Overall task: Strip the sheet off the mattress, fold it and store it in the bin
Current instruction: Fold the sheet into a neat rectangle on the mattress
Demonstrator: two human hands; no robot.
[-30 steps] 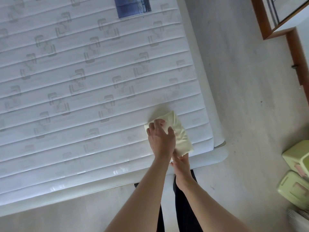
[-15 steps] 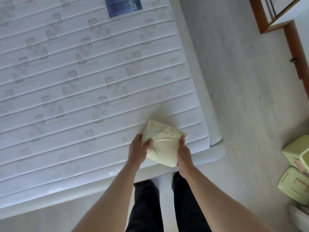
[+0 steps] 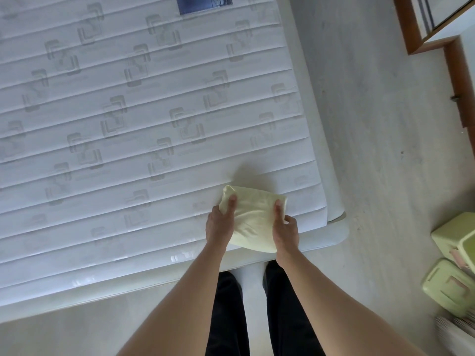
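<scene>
The folded sheet (image 3: 254, 222), pale yellow, was held just above the near right corner of the bare mattress (image 3: 144, 124). The left hand (image 3: 221, 224) gripped its left edge, thumb on top; the right hand (image 3: 284, 228) gripped its right edge likewise. The bundle appeared soft, light and limp; its lower end sagged between the hands, so a hold on both sides, or beneath, seemed advisable to keep the folds. Two green bins (image 3: 455, 265) stood on the floor (image 3: 385, 124) well to the right; their contents could not be determined.
</scene>
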